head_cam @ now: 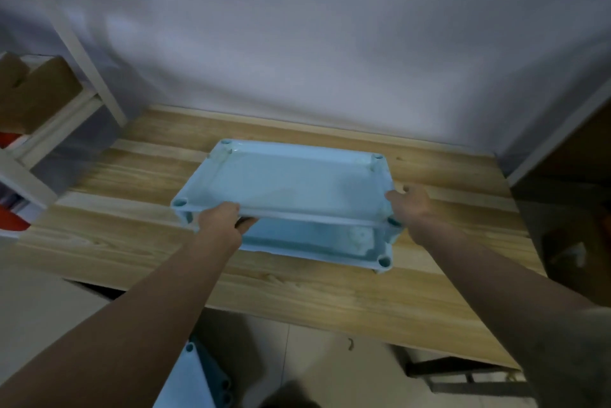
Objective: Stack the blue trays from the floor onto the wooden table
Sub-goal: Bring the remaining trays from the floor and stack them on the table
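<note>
I hold a light blue tray (291, 179) level over the wooden table (297, 302). My left hand (221, 219) grips its near rim towards the left corner, fingers curled under the edge. On the right end, my right hand (410, 202) grips the rim. Directly beneath lies a second blue tray (317, 242) on the table, its near right corner socket showing; a gap separates the two trays at the front. More blue trays (195, 381) stand on the floor at the bottom of the view, partly cut off by my left arm.
A white wall rises behind the table. A white shelf frame (66, 110) with a cardboard box (29, 90) stands at the left. A dark cabinet side (568, 159) borders the table's right end. Pale floor tiles lie below the table's near edge.
</note>
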Demonstrator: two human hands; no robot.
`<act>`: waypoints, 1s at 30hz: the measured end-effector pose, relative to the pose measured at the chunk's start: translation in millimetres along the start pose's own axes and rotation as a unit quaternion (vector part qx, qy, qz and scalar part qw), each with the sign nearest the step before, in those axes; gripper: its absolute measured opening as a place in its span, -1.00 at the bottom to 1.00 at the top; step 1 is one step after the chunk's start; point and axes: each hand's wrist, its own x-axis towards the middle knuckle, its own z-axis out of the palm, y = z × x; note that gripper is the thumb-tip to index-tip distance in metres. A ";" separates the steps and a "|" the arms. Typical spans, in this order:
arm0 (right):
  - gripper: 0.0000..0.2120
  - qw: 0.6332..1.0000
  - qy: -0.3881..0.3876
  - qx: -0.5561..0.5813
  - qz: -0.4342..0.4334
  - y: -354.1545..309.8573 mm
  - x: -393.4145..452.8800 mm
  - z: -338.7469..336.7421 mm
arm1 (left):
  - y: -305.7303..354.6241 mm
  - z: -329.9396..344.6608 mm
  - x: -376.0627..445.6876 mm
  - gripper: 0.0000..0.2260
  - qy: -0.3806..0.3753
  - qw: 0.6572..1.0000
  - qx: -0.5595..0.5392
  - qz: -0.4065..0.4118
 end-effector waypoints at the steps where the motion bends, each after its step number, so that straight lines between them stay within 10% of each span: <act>1: -0.68 1.000 -0.006 0.021 0.007 2.3 -2.1 -2.0 | -0.6 0.7 1.5 -0.61 -0.003 1.000 -0.003 -0.002; 4: -0.86 0.996 -0.022 0.086 0.031 8.5 -5.0 -5.0 | -2.0 3.9 6.7 -0.62 -0.013 1.000 -0.014 -0.012; 30: -0.46 0.944 -0.063 0.284 0.154 75.7 -12.8 13.7 | -49.2 -16.2 51.7 -0.60 -0.002 0.997 0.041 -0.072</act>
